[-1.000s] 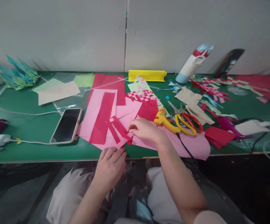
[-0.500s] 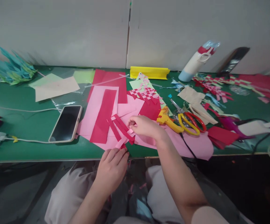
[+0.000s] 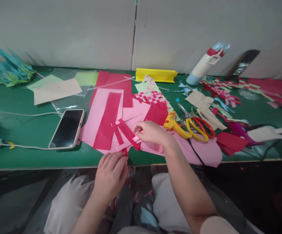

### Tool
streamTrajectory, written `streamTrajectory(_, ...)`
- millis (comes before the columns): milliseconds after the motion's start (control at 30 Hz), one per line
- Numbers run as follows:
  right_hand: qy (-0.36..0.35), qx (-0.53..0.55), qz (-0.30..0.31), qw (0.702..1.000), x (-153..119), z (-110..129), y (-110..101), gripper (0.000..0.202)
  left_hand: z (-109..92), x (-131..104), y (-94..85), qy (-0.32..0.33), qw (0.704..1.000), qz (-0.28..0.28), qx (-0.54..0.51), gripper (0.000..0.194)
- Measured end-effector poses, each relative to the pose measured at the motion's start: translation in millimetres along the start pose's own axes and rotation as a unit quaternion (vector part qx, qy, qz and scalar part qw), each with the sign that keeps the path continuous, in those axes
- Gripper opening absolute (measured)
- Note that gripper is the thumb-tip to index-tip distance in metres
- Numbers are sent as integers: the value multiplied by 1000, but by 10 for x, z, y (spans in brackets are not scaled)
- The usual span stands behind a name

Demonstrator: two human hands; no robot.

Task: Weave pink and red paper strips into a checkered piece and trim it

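Observation:
Red and pink paper strips point(image 3: 127, 131) lie crossed on pink sheets near the table's front edge. My right hand point(image 3: 147, 130) is over their right side, its fingers pinched together near a small pale pink piece; what they grip is too small to name. At the front edge, my left hand point(image 3: 113, 172) has its fingers curled against the end of a red strip point(image 3: 125, 151). A long red piece point(image 3: 108, 122) rests on a pink sheet point(image 3: 94, 112) to the left. Small woven red and pink pieces point(image 3: 153, 97) sit behind my right hand.
A phone point(image 3: 67, 129) lies at the left. Right of my hands are a yellow glue gun point(image 3: 176, 126) with a black cord and scissors point(image 3: 196, 129). Behind stand a yellow folded piece point(image 3: 156, 75) and a leaning bottle point(image 3: 205, 66). A grey wall point(image 3: 58, 35) closes off the back.
My left hand has moved slightly left and down, and the strips beside it have shifted. My right hand has barely moved. The view has shifted a little.

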State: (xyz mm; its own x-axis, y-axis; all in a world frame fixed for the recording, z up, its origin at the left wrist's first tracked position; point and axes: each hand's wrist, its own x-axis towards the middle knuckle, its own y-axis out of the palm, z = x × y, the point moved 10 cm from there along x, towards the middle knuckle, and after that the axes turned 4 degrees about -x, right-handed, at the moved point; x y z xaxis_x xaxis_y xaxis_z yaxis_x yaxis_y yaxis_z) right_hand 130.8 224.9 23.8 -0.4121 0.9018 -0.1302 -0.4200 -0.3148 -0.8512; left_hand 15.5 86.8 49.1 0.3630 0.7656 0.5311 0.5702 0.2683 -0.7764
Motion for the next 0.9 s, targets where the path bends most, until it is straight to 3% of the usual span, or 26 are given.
streamTrajectory(367,7,21,-20,1000,-27,-17,-27,18,132,-27,-22,-43,996,-41,68,27)
streamTrajectory(900,10,25,-44,999,-1,-37,-67,19,216,34,-54,-90,993,-32,62,13)
